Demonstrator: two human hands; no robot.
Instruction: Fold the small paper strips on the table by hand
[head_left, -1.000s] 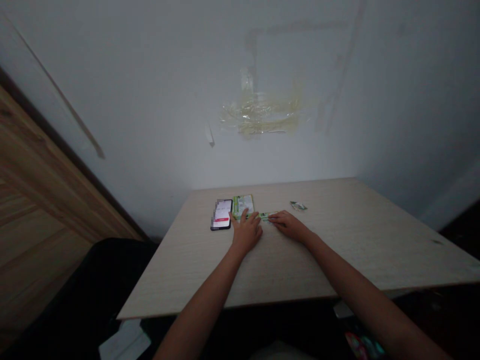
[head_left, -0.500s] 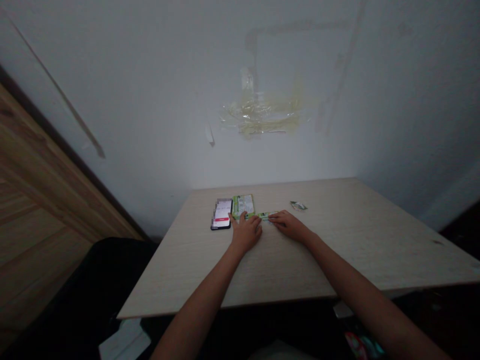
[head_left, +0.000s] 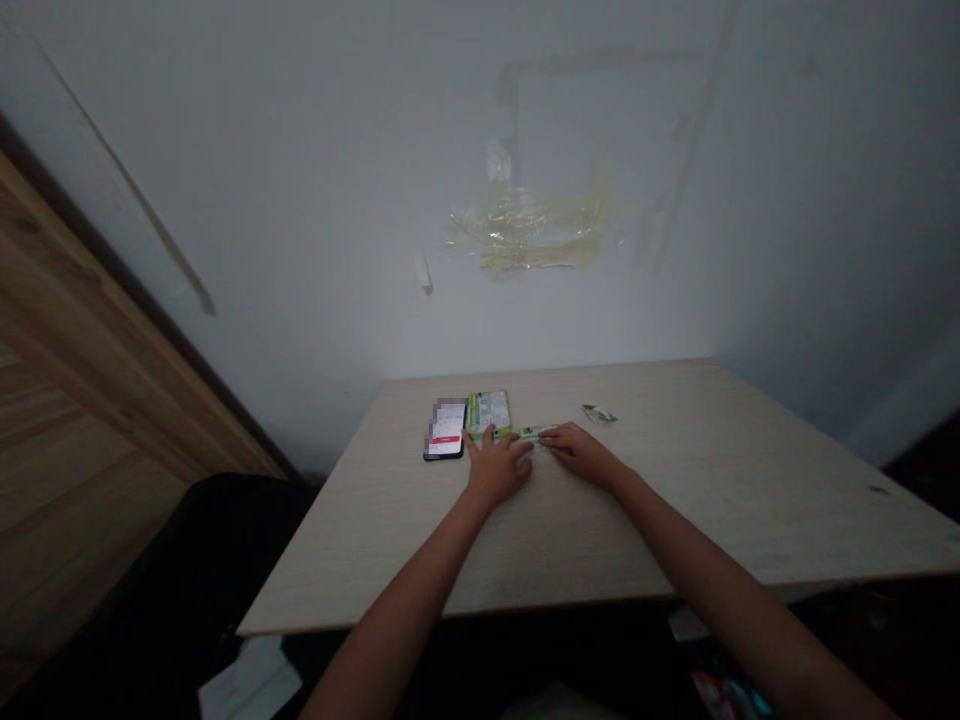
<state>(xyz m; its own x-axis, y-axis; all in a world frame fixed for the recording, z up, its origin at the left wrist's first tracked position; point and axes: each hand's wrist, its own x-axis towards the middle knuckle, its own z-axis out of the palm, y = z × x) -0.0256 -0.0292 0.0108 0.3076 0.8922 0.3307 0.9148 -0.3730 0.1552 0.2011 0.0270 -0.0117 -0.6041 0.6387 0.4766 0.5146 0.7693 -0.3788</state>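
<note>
In the head view, just below frame centre, I see the left hand (head_left: 499,472) spread, fingertips on a narrow green printed strip (head_left: 529,434) beside a flat green box (head_left: 492,411). The right hand (head_left: 580,452) bunches its fingers at the strip's right end; pinching, I can't tell. I'd press lightly and evenly, keeping it straight.
</note>
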